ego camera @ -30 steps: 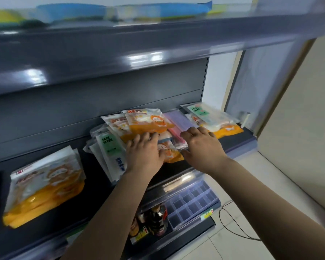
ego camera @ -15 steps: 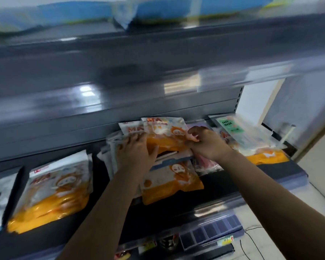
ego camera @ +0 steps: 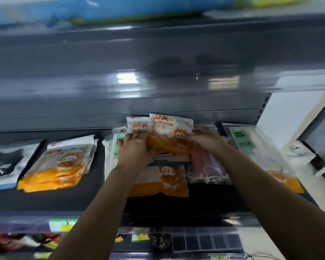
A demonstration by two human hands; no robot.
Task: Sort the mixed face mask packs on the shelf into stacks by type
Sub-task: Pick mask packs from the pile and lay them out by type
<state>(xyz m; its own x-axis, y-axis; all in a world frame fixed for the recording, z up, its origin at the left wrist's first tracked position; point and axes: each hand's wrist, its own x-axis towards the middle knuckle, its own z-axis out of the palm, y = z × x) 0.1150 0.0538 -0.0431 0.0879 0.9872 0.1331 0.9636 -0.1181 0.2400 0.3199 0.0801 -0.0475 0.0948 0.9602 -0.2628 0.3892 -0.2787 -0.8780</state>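
An orange-and-white mask pack (ego camera: 170, 136) lies atop the mixed pile in the middle of the dark shelf (ego camera: 94, 199). My left hand (ego camera: 134, 152) holds its left side, thumb on its lower edge. My right hand (ego camera: 206, 138) pinches its right edge. Under it lie another orange pack (ego camera: 163, 182), a pink mask pack (ego camera: 206, 167) and a green-labelled pack (ego camera: 116, 147), partly hidden by my left hand. A stack of orange packs (ego camera: 58, 166) sits to the left. A clear green-labelled stack (ego camera: 255, 147) sits to the right.
A black-and-white pack (ego camera: 4, 166) lies at the far left. The upper shelf (ego camera: 158, 72) overhangs close above the pile, with blue packs (ego camera: 120, 8) on top. Below are price tags (ego camera: 63, 224) and a lower shelf with small goods.
The view has moved closer and lower. Both hands have closed in on the top orange pack; my right hand now pinches its right edge. The pile has shifted little.
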